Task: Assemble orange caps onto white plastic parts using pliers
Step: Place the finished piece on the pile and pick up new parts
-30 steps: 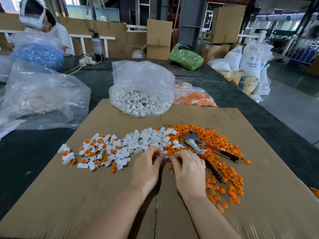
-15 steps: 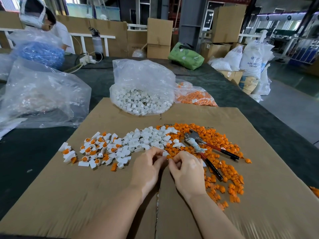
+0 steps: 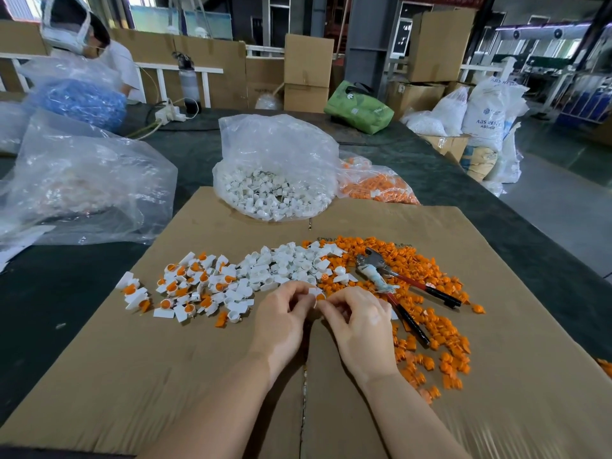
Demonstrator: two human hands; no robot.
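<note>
My left hand point(image 3: 281, 318) and my right hand point(image 3: 356, 321) meet fingertip to fingertip over the cardboard sheet point(image 3: 198, 376). Between them they pinch one white plastic part point(image 3: 314, 290) with an orange cap point(image 3: 320, 296) at its opening. Loose white parts point(image 3: 288, 263) lie in a heap just beyond my hands. Orange caps point(image 3: 427, 270) spread to the right and down the sheet. Parts with caps fitted point(image 3: 185, 283) lie at the left. The pliers point(image 3: 394, 283), with red and black handles, rest on the orange caps beside my right hand.
A clear bag of white parts point(image 3: 275, 173) stands at the sheet's far edge, a bag of orange caps point(image 3: 374, 183) to its right. A large crumpled plastic bag point(image 3: 76, 180) lies at the left. Another person point(image 3: 86, 44) sits across the dark table point(image 3: 49, 293). Boxes and sacks stand behind.
My hands stay together in nearly the same spot. The white part with the orange cap now shows a little higher between my fingertips. The pliers have not moved.
</note>
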